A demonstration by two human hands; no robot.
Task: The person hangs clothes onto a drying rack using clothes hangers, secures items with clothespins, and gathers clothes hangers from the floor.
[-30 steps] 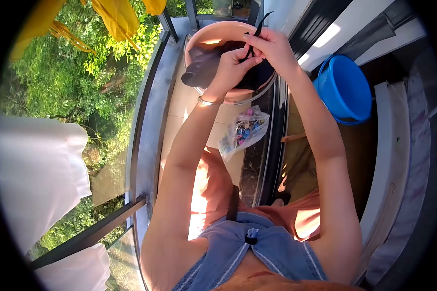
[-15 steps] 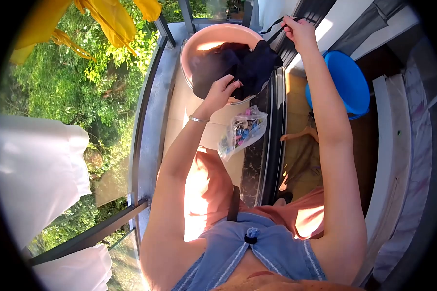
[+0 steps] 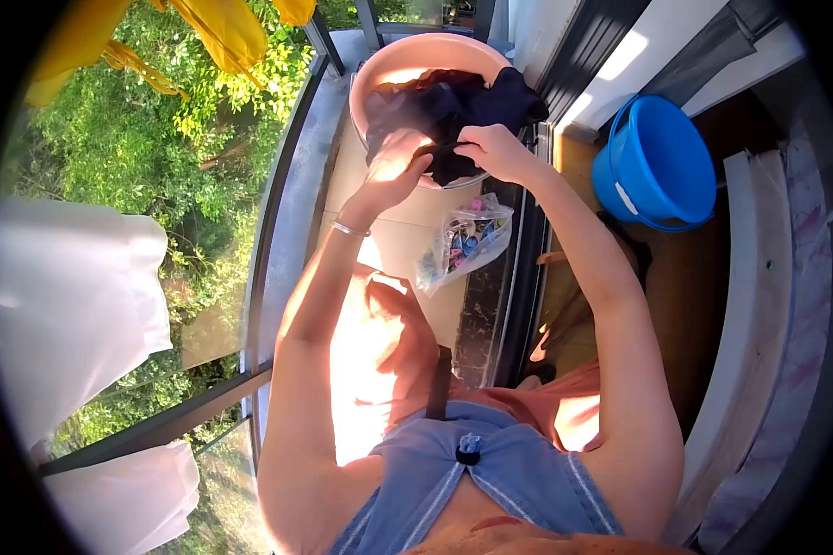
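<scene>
Dark cloth, apparently a garment point(image 3: 444, 106), lies heaped in a pink basin point(image 3: 370, 83) and hangs over its near rim. My left hand point(image 3: 400, 166) is closed on the near edge of this garment, at the basin's front. Close beside it, my right hand point(image 3: 495, 151) pinches the same dark fabric between thumb and fingers. A small gap separates the two hands, with a thin strip of cloth running between them. Which part of the garment this is, I cannot make out.
On the floor before the basin lies a clear plastic bag point(image 3: 472, 245) of colourful clothes pegs. A blue bucket point(image 3: 657, 166) stands at right beyond the door track point(image 3: 528, 268). Railings point(image 3: 278, 203) run along the left. Yellow cloth point(image 3: 217, 37) and white cloth point(image 3: 83, 305) hang there.
My right hand has come down and left from a black strap it held up beside the basin, to the garment near my left hand. My left hand has shifted slightly left.
</scene>
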